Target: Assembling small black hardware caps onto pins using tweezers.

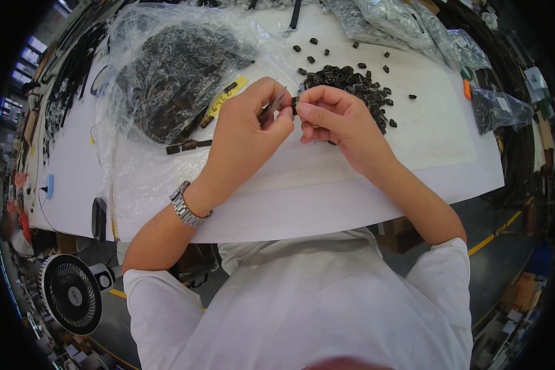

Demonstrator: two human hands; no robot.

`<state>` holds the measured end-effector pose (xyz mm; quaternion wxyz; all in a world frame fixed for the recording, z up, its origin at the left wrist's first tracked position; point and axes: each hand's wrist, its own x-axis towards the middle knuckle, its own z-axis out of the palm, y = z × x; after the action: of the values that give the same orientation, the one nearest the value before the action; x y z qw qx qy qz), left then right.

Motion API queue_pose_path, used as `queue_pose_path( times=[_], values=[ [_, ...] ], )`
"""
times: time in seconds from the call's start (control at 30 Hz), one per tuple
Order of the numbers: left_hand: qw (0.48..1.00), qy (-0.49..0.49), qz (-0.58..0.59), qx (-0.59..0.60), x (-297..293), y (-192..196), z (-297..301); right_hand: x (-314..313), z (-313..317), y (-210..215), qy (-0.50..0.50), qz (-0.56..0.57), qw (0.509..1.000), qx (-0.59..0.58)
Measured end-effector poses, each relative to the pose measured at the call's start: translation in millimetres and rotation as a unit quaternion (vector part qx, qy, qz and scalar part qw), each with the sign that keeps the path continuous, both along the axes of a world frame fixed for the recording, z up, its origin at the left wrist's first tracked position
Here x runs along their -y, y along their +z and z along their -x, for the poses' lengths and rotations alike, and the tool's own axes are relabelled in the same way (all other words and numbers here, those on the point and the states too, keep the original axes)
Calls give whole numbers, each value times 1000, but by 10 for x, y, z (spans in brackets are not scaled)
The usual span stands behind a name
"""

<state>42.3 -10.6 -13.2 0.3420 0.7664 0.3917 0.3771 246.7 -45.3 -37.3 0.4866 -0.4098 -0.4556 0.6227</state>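
Observation:
My left hand (246,132), a metal watch on its wrist, pinches a thin dark strip (277,100) whose exact kind I cannot make out. Facing it over the table, my right hand (339,120) has a small black part (295,106) between thumb and fingertips. The two hands nearly meet at this part. Just behind the right hand lies a heap of small black parts (345,79), with several strays around it. A black jointed piece (188,147) rests left of my left wrist, partly hidden by the forearm.
A large clear plastic bag (126,68) with dark pieces spreads over the left. A yellow label (214,111) lies at its right side. More clear bags (382,24) are at the back right. Below the table's left side stands a fan (73,295). Bundles of black strips (74,74) hang far left.

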Motion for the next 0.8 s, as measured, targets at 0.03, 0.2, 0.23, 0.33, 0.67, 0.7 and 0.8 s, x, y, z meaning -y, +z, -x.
queue_pose_path(
  times=[0.03, 0.2, 0.23, 0.33, 0.67, 0.7, 0.8],
  values=[
    [999, -11, 44, 4, -6, 23, 11, -11, -19, -17, 7, 28, 998, -56],
    [997, -50, 66, 5, -59, 26, 65, -27, -77, -26, 36, 46, 995, -82],
    [996, -64, 60, -9, -72, 26, 82, -25, -84, -33, 36, 50, 995, -83],
    [995, -67, 69, -35, -86, 90, 110, -44, -104, -44, 62, 58, 990, -109],
    [998, -28, -59, -2, 40, 2, 25, 37, -41, -31, 48, 38, 995, -84],
    [997, -28, -72, -25, 27, -8, 44, 41, -48, -53, 50, 40, 994, -90],
    [988, -15, -143, -60, -1, -110, 51, 61, 50, 27, 46, 60, 991, -114]
  ],
)
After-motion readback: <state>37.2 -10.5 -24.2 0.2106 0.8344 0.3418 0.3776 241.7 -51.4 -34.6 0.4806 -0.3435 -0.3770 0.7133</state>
